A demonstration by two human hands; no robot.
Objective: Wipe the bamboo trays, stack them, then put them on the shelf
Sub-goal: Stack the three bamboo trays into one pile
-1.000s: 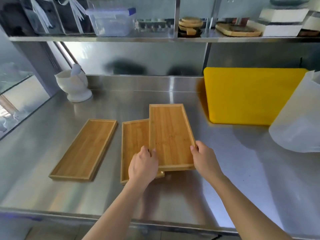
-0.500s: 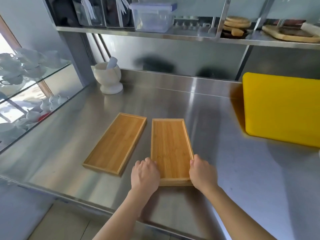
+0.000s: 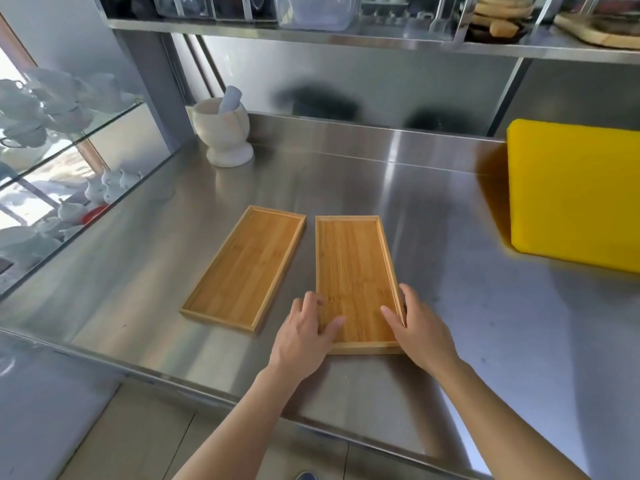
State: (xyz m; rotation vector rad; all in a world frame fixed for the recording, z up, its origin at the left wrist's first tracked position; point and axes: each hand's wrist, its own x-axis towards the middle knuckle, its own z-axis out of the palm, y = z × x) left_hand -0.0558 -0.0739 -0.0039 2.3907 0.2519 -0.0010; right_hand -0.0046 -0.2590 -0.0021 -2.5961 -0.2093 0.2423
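Two bamboo trays lie side by side on the steel counter (image 3: 450,237). The left tray (image 3: 246,268) lies angled, with nothing touching it. The right tray (image 3: 351,258) sits squarely on top of another tray, which shows only as a thin edge at its near end. My left hand (image 3: 304,336) holds the near left corner of this stack, thumb on the tray floor. My right hand (image 3: 424,329) grips the near right corner, thumb inside the rim. The steel shelf (image 3: 346,38) runs above the counter.
A white mortar with a pestle (image 3: 225,133) stands at the back left. A yellow cutting board (image 3: 571,195) lies at the right. White teapots and cups sit on glass shelves (image 3: 52,109) to the left. The overhead shelf holds a plastic box (image 3: 315,12) and wooden boards (image 3: 602,29).
The upper tray, first offset on the lower one, now sits square on it. My thumbs have moved onto the tray floor. The view has swung left.
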